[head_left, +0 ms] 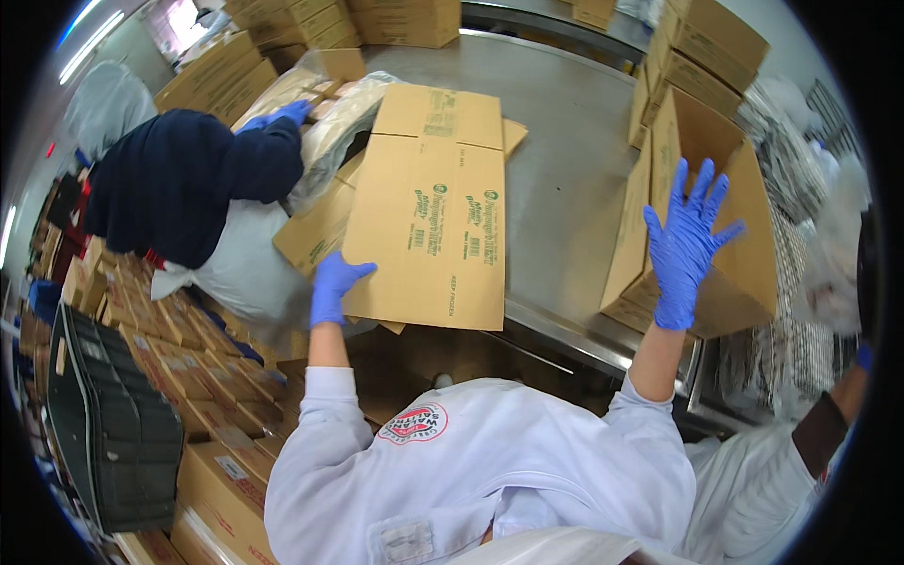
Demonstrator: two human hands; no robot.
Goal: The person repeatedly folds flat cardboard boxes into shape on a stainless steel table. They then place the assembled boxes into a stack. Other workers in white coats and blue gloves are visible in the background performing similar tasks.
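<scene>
The flattened carton [428, 221] covers the lower cartons stacked at the steel table's [565, 160] near-left edge, and its print is too small to tell. The co-worker's far hand [282, 115] partly vanishes behind plastic bags [334, 127]. The right edge cuts another person's sleeve [829, 424].

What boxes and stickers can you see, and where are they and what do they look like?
Flat cardboard box: on the steel table, brown with green print, left hand gripping its corner.
Open cardboard box: table's right side, brown, behind the raised right hand.
Stacked boxes: lower left, brown with red marks.
Round badge: white coat, red.
</scene>
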